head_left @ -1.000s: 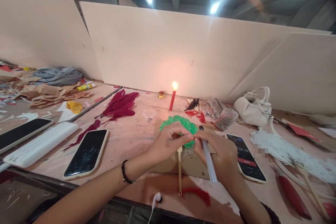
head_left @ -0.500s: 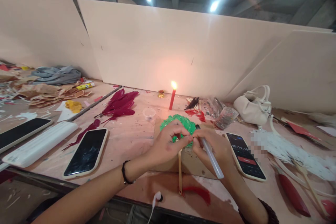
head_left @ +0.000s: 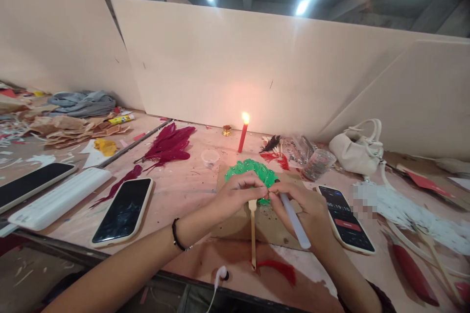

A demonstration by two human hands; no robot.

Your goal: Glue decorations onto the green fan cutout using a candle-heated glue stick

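My right hand (head_left: 310, 208) is closed around a translucent glue stick (head_left: 295, 222) with a darkened tip, which slants down toward me. Thumb and forefinger of my left hand (head_left: 237, 194) are pinched together, meeting the right fingertips; whatever they hold is too small to make out. Just beneath and behind the hands lies a green scalloped fan (head_left: 246, 169) dotted with small beads, partly hidden by them. Its wooden handle (head_left: 253, 237) points toward me and ends in a red tassel (head_left: 279, 271). A brown cardboard sheet (head_left: 235, 227) lies under the fan.
A lit red candle (head_left: 243, 138) stands behind the fan. Dark red feathers (head_left: 169, 144) and a phone (head_left: 123, 211) lie left; another phone (head_left: 345, 217), a tipped plastic cup (head_left: 318, 164), a white bag (head_left: 356, 151) and red-handled pliers (head_left: 414, 266) lie right. An earphone (head_left: 221, 274) rests by the front edge.
My hands stay together at the fingertips, with the left fingers slightly more closed. The view has shifted slightly, and the glue stick's lower end has moved a little left and up.
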